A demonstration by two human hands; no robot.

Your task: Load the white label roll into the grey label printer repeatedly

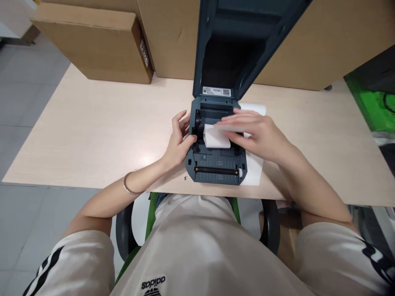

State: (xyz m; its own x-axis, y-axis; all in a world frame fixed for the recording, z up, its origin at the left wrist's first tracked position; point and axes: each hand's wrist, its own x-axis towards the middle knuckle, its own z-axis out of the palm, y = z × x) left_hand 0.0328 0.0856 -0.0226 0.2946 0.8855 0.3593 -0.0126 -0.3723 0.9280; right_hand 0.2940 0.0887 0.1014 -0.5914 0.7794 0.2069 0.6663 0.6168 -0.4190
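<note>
On the table point(92, 135), an open label printer point(219, 177) is resting, white paper point(216, 139) lying inside it. The left hand point(179, 139) is clasping the printer's left rim; the right hand's point(254, 130) blurred fingers are meeting the paper, their grip unclear.

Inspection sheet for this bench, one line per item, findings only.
Surface: pale tabletop, small dark mark near front edge.
Job's things: dark device, lid raised; white paper inside, apparently a roll.
Clutter: white sheet beside the device; cardboard box at back left.
Hands: left hand at the device's left rim; right hand at the white paper, blurred, grip unclear.
Cables: dark loop at right edge, possibly one.
Surroundings: cardboard panel behind, chair, tiled floor.
</note>
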